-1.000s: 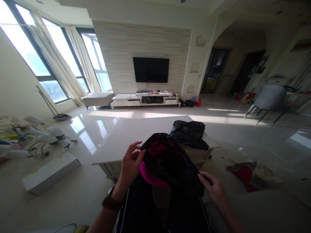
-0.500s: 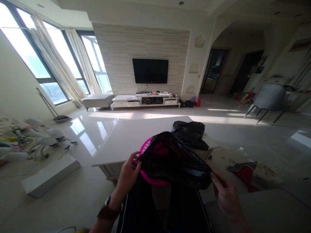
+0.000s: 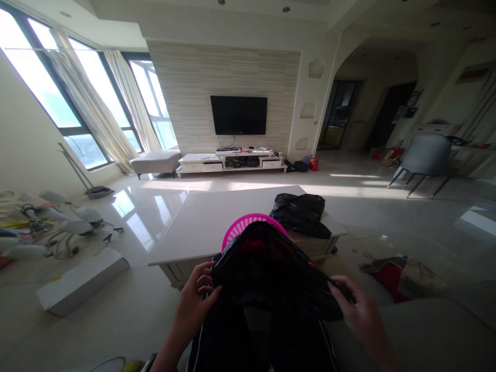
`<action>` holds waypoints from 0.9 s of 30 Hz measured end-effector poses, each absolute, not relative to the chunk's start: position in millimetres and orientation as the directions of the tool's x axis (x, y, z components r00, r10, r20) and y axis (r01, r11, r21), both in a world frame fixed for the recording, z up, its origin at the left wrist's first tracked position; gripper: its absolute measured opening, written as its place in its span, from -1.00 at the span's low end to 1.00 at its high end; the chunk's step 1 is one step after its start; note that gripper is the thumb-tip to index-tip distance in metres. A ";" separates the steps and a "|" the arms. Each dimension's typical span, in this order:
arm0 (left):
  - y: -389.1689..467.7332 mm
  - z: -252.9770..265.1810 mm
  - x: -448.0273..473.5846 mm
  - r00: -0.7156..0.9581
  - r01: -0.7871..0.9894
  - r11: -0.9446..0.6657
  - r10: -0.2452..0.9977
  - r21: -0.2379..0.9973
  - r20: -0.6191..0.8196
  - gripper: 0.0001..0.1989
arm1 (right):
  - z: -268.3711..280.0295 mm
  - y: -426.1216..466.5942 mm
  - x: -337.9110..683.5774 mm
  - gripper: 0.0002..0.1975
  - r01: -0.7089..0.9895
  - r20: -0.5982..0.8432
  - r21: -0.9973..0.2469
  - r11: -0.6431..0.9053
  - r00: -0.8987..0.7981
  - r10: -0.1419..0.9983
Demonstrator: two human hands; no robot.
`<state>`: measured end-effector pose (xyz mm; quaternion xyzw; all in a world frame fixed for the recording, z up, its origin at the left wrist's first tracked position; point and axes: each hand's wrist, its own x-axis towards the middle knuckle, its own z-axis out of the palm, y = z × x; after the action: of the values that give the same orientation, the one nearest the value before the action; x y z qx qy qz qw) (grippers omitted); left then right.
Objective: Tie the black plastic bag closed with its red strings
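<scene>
A black plastic bag [image 3: 267, 274] is stretched open between my hands, its mouth facing up toward me. My left hand [image 3: 197, 294] pinches its left edge between thumb and fingers. At the opposite edge, my right hand [image 3: 354, 305] grips the rim of the bag. Behind and partly under the bag is a bright pink slotted plastic basket [image 3: 242, 223]; only its far rim shows, the rest is covered. Another crumpled black plastic bag [image 3: 298, 212] lies on the white table, just beyond the basket to the right.
The white table [image 3: 186, 227] stands in front of my knees. A long white box [image 3: 83, 281] lies on the floor at left, near a pile of lamp-like parts [image 3: 65, 222]. A red and beige cloth bag [image 3: 403, 279] rests on the floor at right.
The held bag has come down and toward me, uncovering more of the basket's far rim. Both hands have lowered slightly, the left moving a little left. The bag on the table stays put.
</scene>
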<state>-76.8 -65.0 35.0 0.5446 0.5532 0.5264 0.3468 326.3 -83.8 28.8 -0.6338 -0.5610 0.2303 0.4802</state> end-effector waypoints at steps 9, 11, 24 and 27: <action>-96.9 52.3 -94.5 -0.259 0.238 -0.214 0.926 0.947 0.274 -0.48 | 41.1 -99.6 339.3 -0.67 0.438 0.349 -0.878 0.191 0.314 0.883; -102.1 58.0 -94.6 -0.232 0.243 -0.225 0.931 0.943 0.282 -0.47 | 32.7 -101.5 343.8 -0.60 0.423 0.306 -0.891 0.163 0.296 0.905; -117.1 64.3 -84.0 -0.302 0.118 -0.159 0.935 0.980 0.188 -0.47 | 33.8 -112.8 357.5 -0.63 0.548 0.321 -0.823 0.150 0.231 0.918; -114.8 61.4 -85.6 -0.303 0.122 -0.127 0.940 0.984 0.159 -0.51 | 28.6 -112.4 363.1 -0.58 0.520 0.272 -0.850 0.087 0.291 0.917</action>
<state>-85.6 -114.8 61.4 0.4743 0.5597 0.5817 0.3512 363.1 -112.4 28.6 -0.6433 -0.5583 0.2064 0.4816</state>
